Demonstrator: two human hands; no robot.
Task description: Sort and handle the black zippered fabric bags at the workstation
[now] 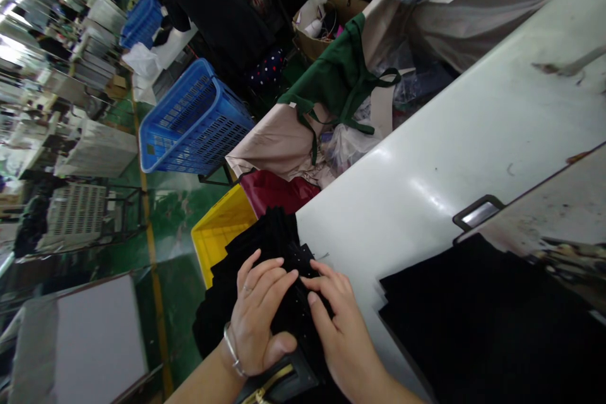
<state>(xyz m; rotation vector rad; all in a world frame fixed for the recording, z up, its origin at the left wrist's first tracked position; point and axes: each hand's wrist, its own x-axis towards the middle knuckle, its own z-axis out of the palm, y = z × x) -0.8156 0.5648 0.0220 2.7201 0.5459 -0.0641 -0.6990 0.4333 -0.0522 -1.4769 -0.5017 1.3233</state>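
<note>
My left hand [262, 309], with a silver bangle at the wrist, lies with its fingers stretched over a stack of black fabric pieces [265, 233]. On the right side of the same stack rests my right hand [336, 315], its fingertips touching the fabric and its thumb apart from the fingers. Small pale dots mark the fabric between the hands. Below my left hand shows a gold zipper [274, 382] set in black material. Another pile of black fabric [473, 328] is at the right.
A white tabletop [402, 158] runs diagonally, with a metal-framed slot [479, 211] in it. Beyond its edge stand a yellow bin [213, 227], a blue basket [199, 120] and a cloth-lined trough [279, 139] with a green apron-like cloth [338, 76]. A person in dark clothes [208, 0] stands beyond.
</note>
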